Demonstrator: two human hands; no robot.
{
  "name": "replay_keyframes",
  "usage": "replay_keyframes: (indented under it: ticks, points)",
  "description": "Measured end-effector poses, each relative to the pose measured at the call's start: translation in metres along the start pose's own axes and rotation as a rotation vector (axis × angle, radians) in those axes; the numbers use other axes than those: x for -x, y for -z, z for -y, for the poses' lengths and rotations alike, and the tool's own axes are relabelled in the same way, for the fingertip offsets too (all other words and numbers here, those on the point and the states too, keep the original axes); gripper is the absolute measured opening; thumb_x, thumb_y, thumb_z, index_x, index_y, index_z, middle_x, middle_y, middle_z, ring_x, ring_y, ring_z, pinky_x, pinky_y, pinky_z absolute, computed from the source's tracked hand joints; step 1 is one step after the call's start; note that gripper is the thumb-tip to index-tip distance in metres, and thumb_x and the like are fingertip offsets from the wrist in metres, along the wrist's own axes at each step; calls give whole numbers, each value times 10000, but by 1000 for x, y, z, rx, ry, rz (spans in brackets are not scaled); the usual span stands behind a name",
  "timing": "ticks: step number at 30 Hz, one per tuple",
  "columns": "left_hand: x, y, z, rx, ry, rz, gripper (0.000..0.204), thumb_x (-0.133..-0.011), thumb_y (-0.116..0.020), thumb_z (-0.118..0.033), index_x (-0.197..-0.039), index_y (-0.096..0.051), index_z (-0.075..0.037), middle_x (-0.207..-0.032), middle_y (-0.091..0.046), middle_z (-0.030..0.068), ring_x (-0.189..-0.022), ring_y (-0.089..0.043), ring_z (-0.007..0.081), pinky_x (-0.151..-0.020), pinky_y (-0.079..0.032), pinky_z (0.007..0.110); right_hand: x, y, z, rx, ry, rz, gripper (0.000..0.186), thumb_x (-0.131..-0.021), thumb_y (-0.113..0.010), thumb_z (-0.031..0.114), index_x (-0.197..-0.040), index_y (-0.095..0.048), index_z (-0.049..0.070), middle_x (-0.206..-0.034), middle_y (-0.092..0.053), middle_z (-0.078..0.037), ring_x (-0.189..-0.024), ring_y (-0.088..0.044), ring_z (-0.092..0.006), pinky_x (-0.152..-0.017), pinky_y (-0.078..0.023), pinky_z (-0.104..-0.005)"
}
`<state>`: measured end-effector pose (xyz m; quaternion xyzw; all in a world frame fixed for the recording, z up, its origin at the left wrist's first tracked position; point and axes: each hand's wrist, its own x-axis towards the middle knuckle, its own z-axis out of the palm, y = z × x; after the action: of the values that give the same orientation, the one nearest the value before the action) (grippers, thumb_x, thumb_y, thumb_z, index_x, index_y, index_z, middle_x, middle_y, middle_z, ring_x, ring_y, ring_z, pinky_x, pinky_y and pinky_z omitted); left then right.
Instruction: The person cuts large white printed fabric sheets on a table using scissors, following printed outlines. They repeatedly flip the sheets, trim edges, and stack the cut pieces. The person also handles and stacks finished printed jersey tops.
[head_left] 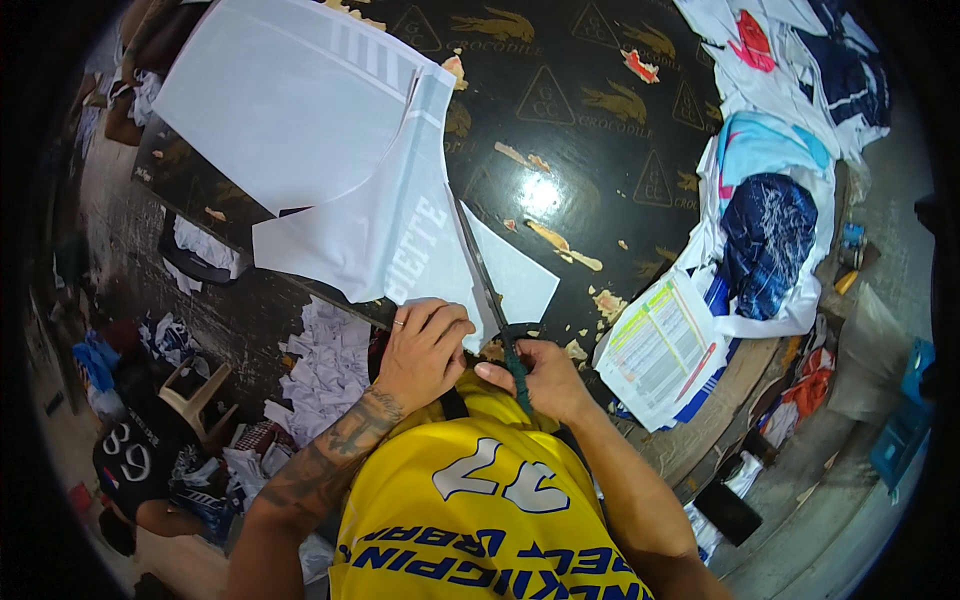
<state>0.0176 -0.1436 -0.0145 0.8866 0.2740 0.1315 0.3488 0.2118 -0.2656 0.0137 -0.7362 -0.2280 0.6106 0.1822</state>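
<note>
A large white fabric panel (290, 110), with pale grey stripes and faint lettering, lies over the dark table. Its lower part reaches the near edge, where my left hand (425, 345) has its fingers curled, closed on the fabric. My right hand (548, 380) grips a pair of long scissors (484, 270) by a handle wrapped in green. The dark blades point away from me along the fabric, with white cloth on both sides of them. How far the blades are apart cannot be made out. Part of the handle is hidden in my right hand.
The dark table (590, 150) has peeling patches. Printed sheets (662, 352) lie at its right edge, near a navy bundle (768, 245) and more fabrics. White scraps (325, 370) are heaped below its left edge. A person in black (145, 450) is at lower left.
</note>
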Motion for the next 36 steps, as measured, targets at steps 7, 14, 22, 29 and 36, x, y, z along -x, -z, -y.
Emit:
replay_keyframes:
  ticks: [7,14,22,29,36]
  points:
    - [4,2,1,-18,13,40,343,-777,-715,-79,-1117,-669,-87,-1216,-616,48,-1236,-566,279,-1065,-411,458,-1,-14,9,-111,-65,34,521,-848,-916,526,-865,-747,34,-710,-642,-23,-689,-564,-120,-686,-496,-307]
    - [-17,-3,-21,-61,119,9,473,-851,-700,-100,-1321,-652,-81,-1364,-602,77,-1305,-519,304,-1089,-377,485,43,86,0,-26,33,122,396,-966,-817,457,-1024,-735,75,-743,-548,81,-676,-503,-51,-610,-392,-253]
    - [-26,-16,-36,-311,134,103,655,-915,-689,-224,-1545,-541,-120,-1639,-437,43,-1457,-384,296,-1145,-300,528,48,177,-37,457,54,174,510,-877,-892,497,-852,-664,42,-716,-556,-22,-710,-525,-155,-655,-417,-348]
    - [-22,-11,-33,-286,84,65,646,-907,-690,-209,-1534,-552,-135,-1637,-446,38,-1450,-399,302,-1158,-294,534,6,137,-8,474,69,145,595,-832,-879,622,-833,-683,61,-654,-577,-32,-642,-531,-186,-622,-419,-371]
    - [-23,-12,-30,-239,83,46,634,-886,-698,-171,-1507,-574,-145,-1617,-472,40,-1448,-410,304,-1161,-292,538,-1,121,-3,391,6,146,407,-865,-930,416,-992,-791,56,-773,-721,-10,-726,-650,-93,-671,-489,-282]
